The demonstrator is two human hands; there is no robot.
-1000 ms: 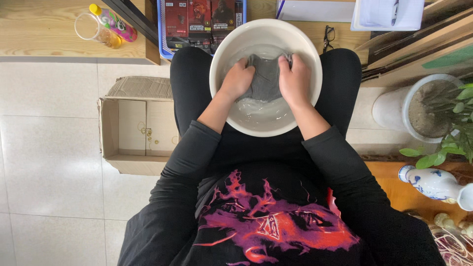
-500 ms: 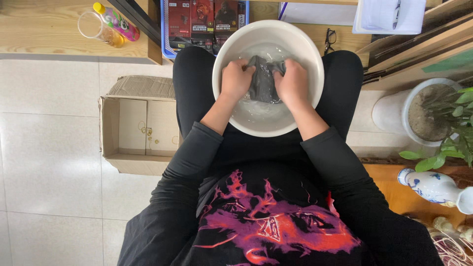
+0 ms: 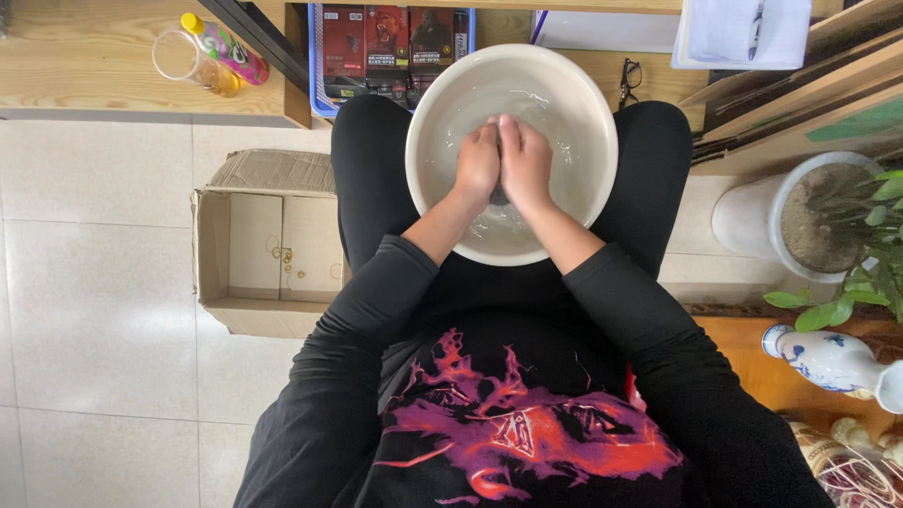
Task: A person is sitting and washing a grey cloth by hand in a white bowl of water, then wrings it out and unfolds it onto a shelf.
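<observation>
A white round basin (image 3: 574, 94) with water rests on my lap between my black-clad knees. My left hand (image 3: 477, 166) and my right hand (image 3: 525, 164) are pressed side by side in the water, fingers closed. Both squeeze a dark grey cloth (image 3: 498, 197), almost all of it hidden under the hands; only a small dark bit shows below them. My black sleeves are pushed up to the forearms.
An open cardboard box (image 3: 268, 245) sits on the tiled floor at my left. A wooden shelf holds a clear cup (image 3: 193, 62) and a bottle (image 3: 228, 49). A white plant pot (image 3: 800, 218) and a blue-and-white vase (image 3: 832, 357) stand at right.
My hands have come together from the two sides of the basin to its middle. The grey cloth, spread between them before, is now bunched under them.
</observation>
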